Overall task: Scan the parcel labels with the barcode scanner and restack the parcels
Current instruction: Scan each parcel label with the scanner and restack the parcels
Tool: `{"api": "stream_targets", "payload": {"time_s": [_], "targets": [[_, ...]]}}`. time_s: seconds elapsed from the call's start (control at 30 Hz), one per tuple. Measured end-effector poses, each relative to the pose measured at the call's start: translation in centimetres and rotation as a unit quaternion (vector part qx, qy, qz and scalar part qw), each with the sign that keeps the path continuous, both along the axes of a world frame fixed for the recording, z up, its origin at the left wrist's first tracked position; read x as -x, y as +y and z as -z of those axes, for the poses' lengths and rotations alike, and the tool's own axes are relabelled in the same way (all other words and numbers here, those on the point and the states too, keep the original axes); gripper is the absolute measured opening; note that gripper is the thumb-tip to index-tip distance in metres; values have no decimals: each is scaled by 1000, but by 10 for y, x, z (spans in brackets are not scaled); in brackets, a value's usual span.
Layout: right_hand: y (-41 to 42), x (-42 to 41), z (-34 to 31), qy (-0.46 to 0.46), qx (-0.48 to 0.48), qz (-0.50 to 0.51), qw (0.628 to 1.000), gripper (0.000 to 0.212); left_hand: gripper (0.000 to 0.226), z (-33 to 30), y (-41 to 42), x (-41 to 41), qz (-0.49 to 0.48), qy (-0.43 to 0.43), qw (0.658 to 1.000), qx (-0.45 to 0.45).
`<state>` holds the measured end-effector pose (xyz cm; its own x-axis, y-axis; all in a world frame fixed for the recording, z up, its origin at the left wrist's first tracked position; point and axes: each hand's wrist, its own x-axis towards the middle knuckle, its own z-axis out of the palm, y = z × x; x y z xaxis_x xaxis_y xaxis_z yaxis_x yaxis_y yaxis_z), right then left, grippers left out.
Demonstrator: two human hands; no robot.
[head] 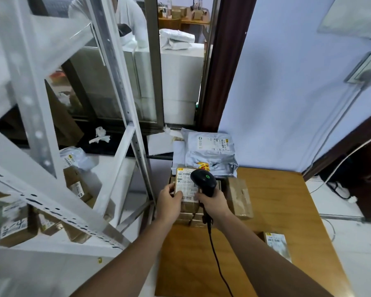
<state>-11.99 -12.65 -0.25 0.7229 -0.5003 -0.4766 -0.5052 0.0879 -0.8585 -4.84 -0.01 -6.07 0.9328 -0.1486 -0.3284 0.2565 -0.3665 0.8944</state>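
A small cardboard parcel [185, 185] with a white label on top sits on a stack of brown boxes at the far left of the wooden table [276, 211]. My left hand [169, 203] grips its near left corner. My right hand [212, 203] holds the black barcode scanner [204, 182], its head over the label's right side and its cable trailing toward me. Behind the stack lie grey mailer bags [208, 151] with labels. A taped brown parcel [239, 198] rests right of the stack. Another labelled box [276, 244] sits near my right forearm.
A white metal shelving rack [51, 168] stands at the left, holding several labelled boxes. A window with a person behind it is beyond. A wall socket [366, 69] and cables run along the right wall.
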Motion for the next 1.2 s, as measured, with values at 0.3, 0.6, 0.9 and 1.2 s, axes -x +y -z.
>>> {"api": "stream_targets", "payload": {"time_s": [0.3,0.6,0.9,1.2], "targets": [[-2,-5,11,-1,-33,-8,999,25,40,6,3,-3,-9,-13,1000,-19],[-2,-6,15,-7,-52,-15,999,22,37,6,6,-2,-1,-4,999,-33],[-51,69,-14,-42,-33,19,998,21,27,-41,17,21,11,-144,989,-27],[-135,208,-33,-64,-5,180,982,23,39,-62,-55,111,172,-98,980,11]]}}
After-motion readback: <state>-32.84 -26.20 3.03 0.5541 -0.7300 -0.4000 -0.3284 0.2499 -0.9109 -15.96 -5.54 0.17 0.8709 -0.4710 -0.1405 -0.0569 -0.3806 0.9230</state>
